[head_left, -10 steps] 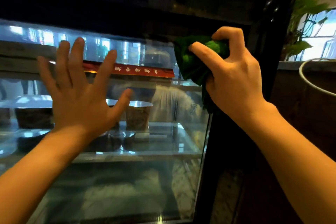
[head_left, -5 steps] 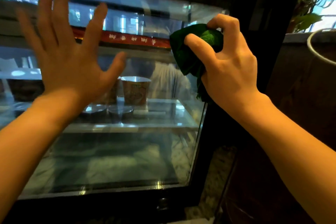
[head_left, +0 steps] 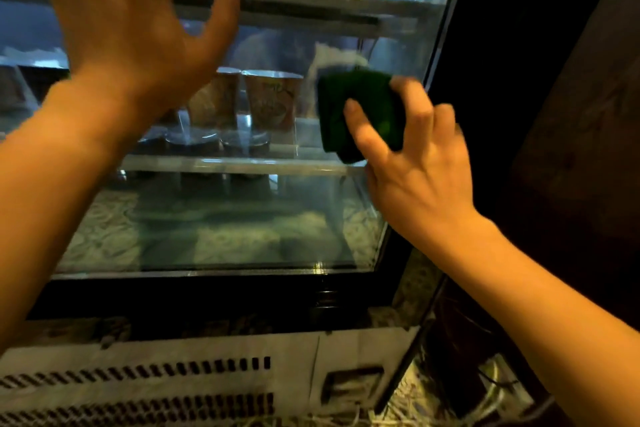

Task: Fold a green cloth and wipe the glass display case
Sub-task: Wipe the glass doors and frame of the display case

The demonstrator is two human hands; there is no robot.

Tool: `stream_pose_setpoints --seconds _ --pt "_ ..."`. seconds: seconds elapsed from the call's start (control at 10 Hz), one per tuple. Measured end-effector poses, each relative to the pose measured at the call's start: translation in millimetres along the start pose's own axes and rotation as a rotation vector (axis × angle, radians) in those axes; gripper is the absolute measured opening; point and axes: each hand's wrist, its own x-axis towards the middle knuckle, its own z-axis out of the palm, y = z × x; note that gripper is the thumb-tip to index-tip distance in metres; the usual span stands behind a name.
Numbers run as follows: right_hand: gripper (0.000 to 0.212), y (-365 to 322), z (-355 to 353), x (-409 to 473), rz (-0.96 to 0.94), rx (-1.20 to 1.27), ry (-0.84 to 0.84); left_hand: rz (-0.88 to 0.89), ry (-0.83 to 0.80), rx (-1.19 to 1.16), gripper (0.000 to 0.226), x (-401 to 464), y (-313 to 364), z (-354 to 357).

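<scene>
The glass display case (head_left: 242, 239) fills the view, its front pane framed in black. My right hand (head_left: 415, 163) grips a folded dark green cloth (head_left: 349, 107) and holds it against the glass near the pane's right edge, at the height of the middle shelf. My left hand (head_left: 135, 21) is spread flat with straight fingers on the upper left of the glass; its fingertips run out of the top of the frame.
Behind the glass, paper cups (head_left: 272, 99) and small lidded tins (head_left: 192, 140) stand on a shelf. A white vented base panel (head_left: 166, 381) sits below the case. A dark wooden wall (head_left: 571, 149) stands close on the right, with cables (head_left: 491, 388) on the floor.
My right hand has slid the cloth down the glass from the top right corner to the middle shelf height. The view has tilted downward, so the left hand now appears higher in frame.
</scene>
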Motion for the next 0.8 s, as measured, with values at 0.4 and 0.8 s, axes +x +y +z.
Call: stream_pose_setpoints --seconds 0.4,0.8 --pt "0.056 -52.5 34.1 -104.1 0.005 0.095 -0.132 0.367 0.199 0.104 0.064 -76.7 -17.8 60.1" --pt "0.052 -67.0 47.9 -147.3 -0.150 0.188 -0.207 0.393 0.265 0.127 0.071 -74.8 -25.2 75.2"
